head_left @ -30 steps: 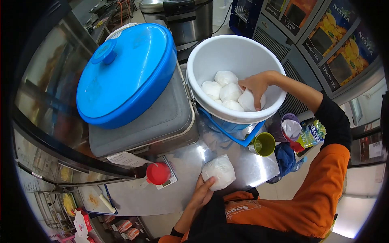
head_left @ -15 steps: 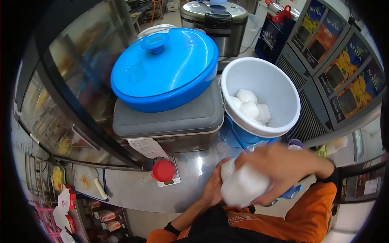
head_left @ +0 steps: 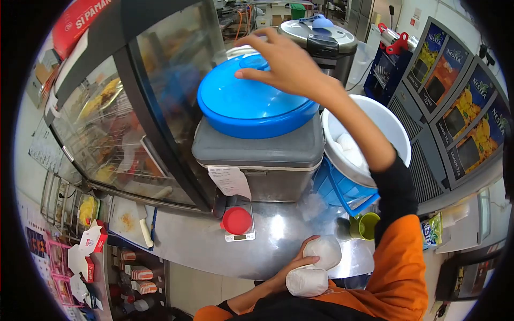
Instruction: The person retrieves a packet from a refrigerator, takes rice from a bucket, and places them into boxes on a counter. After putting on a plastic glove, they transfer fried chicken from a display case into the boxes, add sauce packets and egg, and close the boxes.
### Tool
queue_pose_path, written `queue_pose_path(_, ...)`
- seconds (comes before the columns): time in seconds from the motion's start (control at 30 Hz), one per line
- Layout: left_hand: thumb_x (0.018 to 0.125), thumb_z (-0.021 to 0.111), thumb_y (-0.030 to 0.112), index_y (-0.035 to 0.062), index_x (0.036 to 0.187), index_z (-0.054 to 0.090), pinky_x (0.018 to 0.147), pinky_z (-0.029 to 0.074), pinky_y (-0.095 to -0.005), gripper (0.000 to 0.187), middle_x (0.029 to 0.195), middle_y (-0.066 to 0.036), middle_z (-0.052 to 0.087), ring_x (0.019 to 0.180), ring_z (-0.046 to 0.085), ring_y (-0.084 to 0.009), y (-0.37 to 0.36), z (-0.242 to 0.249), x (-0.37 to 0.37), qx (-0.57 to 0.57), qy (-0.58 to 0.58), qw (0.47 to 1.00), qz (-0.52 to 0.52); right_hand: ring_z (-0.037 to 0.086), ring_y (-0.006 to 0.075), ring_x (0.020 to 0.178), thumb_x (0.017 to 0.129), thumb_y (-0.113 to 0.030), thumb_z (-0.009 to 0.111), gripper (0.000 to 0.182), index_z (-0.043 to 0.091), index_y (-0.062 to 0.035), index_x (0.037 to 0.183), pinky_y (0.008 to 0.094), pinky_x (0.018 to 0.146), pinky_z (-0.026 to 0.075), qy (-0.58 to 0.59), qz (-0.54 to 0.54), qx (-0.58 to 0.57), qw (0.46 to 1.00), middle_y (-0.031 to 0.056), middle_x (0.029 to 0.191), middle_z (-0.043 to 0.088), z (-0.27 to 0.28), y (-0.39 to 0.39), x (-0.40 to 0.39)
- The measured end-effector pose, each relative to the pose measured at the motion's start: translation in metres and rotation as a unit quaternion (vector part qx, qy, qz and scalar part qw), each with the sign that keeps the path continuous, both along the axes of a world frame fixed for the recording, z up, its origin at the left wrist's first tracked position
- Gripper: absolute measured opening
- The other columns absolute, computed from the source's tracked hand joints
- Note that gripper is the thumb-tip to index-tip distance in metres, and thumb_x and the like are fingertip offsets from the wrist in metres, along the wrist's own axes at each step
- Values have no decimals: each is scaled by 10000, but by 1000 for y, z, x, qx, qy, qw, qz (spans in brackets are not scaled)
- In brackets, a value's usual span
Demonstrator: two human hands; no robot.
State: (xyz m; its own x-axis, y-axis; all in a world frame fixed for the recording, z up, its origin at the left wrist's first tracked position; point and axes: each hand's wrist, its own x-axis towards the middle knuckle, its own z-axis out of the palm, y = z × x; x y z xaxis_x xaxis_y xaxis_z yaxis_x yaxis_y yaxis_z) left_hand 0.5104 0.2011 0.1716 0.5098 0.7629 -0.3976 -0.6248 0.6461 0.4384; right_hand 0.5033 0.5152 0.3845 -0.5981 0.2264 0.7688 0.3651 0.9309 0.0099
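Observation:
My left hand point(head_left: 293, 268) is closed around a white wrapped packet point(head_left: 325, 252), low over the front of the steel counter. A second white wrapped packet point(head_left: 307, 282) rests against that hand, nearer my body. My right hand point(head_left: 286, 61), fingers spread and holding nothing, reaches out over the round blue lid point(head_left: 235, 99) beside its knob. That lid lies on a grey-topped box point(head_left: 257, 147). Under my right forearm stands a blue bucket with a white inner wall point(head_left: 393, 128); more white packets point(head_left: 348, 147) lie inside it, partly hidden by the arm.
A red cup point(head_left: 236, 220) sits on a small scale point(head_left: 241, 237), below a paper slip point(head_left: 230, 182). A green cup point(head_left: 365, 226) stands right of my left hand. The glass display case point(head_left: 144, 123), knife point(head_left: 145, 232), rice cooker point(head_left: 321, 40) and drink dispenser point(head_left: 460, 117) surround the counter.
My right hand has left the packets near my body and moved up and forward over the blue lid. The left hand keeps hold of them. The view has shifted.

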Motion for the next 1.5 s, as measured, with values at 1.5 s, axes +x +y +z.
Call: queue_pose_path(1.5,829,645,266,70,1385,294,886,434,-295,687,1215,-91,481,1095,500,-161,-250,7,-139,-59,31,965,254,437,328,1170,689,-234,758,680,449,-74,1273,417,983,350,-315,243,-470,788,158,1281,445,-126,-385,-19)
